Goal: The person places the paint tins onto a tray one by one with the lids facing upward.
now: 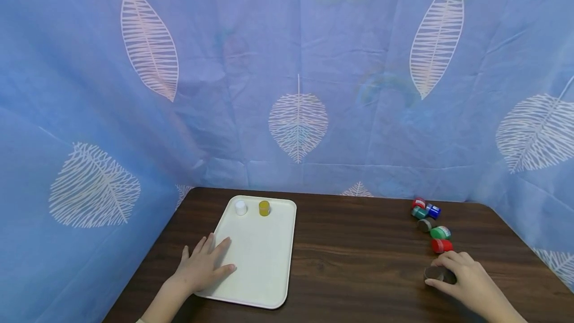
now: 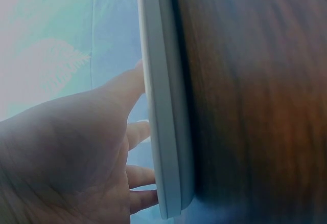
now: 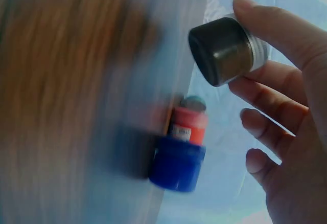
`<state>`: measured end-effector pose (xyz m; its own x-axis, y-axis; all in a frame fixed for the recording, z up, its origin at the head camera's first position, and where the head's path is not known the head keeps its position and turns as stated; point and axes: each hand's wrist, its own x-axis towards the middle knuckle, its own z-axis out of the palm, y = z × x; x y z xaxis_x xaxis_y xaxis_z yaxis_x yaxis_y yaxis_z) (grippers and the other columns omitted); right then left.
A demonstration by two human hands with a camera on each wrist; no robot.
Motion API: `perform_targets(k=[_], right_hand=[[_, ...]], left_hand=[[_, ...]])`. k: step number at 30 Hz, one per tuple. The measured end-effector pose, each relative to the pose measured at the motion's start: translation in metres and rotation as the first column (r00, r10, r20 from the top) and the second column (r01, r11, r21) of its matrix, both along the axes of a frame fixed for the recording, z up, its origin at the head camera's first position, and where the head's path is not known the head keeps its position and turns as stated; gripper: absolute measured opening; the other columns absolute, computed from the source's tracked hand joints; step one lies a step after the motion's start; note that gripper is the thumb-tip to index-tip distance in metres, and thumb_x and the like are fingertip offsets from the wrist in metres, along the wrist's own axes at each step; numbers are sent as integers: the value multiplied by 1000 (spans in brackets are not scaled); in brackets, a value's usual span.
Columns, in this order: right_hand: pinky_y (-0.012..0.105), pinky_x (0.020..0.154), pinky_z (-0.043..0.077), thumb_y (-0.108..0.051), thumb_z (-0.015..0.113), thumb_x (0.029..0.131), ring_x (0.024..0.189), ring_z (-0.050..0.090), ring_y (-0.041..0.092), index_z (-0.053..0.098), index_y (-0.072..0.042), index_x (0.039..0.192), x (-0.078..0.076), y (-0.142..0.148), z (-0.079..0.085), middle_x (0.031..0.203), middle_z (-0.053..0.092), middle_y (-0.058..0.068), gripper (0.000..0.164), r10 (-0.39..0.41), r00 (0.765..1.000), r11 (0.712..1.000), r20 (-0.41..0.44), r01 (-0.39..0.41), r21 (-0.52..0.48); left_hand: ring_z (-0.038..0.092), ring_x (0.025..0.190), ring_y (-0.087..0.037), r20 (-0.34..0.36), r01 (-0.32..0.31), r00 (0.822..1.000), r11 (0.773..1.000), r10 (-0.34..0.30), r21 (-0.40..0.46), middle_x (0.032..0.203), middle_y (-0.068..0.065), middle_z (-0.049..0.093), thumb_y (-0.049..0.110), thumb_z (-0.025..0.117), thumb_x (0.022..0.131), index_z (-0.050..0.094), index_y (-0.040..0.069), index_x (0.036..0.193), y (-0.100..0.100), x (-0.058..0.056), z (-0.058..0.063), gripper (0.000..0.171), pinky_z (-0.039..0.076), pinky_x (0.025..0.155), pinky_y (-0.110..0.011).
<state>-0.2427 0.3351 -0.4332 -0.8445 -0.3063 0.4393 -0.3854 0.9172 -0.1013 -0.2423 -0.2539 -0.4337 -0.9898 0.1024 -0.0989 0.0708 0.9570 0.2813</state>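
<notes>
A small dark paint jar (image 3: 222, 50) with a clear rim is pinched between the thumb and fingers of my right hand (image 1: 471, 283). In the right wrist view it is tilted and held above the wooden table. My left hand (image 1: 202, 265) lies with fingers spread over the left side of a white tray (image 1: 260, 258). On the tray's far end stand a white jar (image 1: 240, 208) and a yellow jar (image 1: 264, 208). Below the held jar, the right wrist view shows a blue jar (image 3: 176, 165) with a red jar (image 3: 190, 124) behind it.
At the table's far right lie several paint jars: a red jar (image 1: 442, 245), a green jar (image 1: 441, 233), a brownish jar (image 1: 426, 224), a teal jar (image 1: 419, 212) and others. The dark wooden table (image 1: 350, 253) ends at a blue leaf-patterned cloth (image 1: 341, 113).
</notes>
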Motion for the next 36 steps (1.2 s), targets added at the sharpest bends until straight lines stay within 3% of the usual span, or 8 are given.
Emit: perform_targets(k=[4,8,14,20,25,36], right_hand=[[27,60,35,-39,89,60,77,49,9,67,-29,83,-4,-17,2,87,60,-15,33,45,994,999,-104,-48,-24],[31,62,38,-36,91,58,84,53,15,67,-27,82,-9,-33,5,90,61,-12,35,84,980,995,-178,-93,-41],[27,61,40,-34,92,56,78,49,8,68,-22,81,-22,-50,4,89,60,-10,36,147,950,987,-277,-160,-27],[25,59,34,-37,91,57,76,46,9,68,-21,81,-35,-67,4,87,58,-8,37,171,935,983,-311,-181,-3],[25,61,31,-37,90,58,76,45,10,67,-22,81,-44,-84,5,88,57,-7,36,173,937,983,-304,-181,1],[31,66,36,-40,89,62,81,48,14,66,-20,82,-64,-126,5,91,57,-4,37,204,935,976,-291,-218,-16]], left_hand=[[22,143,-53,8,-4,1000,1000,4,5,156,-31,25,64,56,88,40,18,149,0,1,0,78,10,103,-82],[22,143,-53,10,-1,1000,1000,1,10,156,-31,25,63,56,88,39,19,149,0,2,0,78,10,103,-82],[23,142,-54,-3,4,1000,1000,-4,6,155,-32,26,63,56,88,40,18,149,0,1,0,78,11,103,-82],[23,142,-54,-2,3,1000,1000,-3,5,155,-32,26,63,56,88,40,18,149,0,0,0,78,10,103,-82],[23,142,-54,2,1,1000,1000,-1,4,155,-32,26,63,57,87,40,18,149,1,-1,-2,78,10,103,-82],[23,142,-54,18,-5,1000,1000,4,10,155,-32,26,63,58,87,40,18,148,2,0,0,78,10,103,-82]])
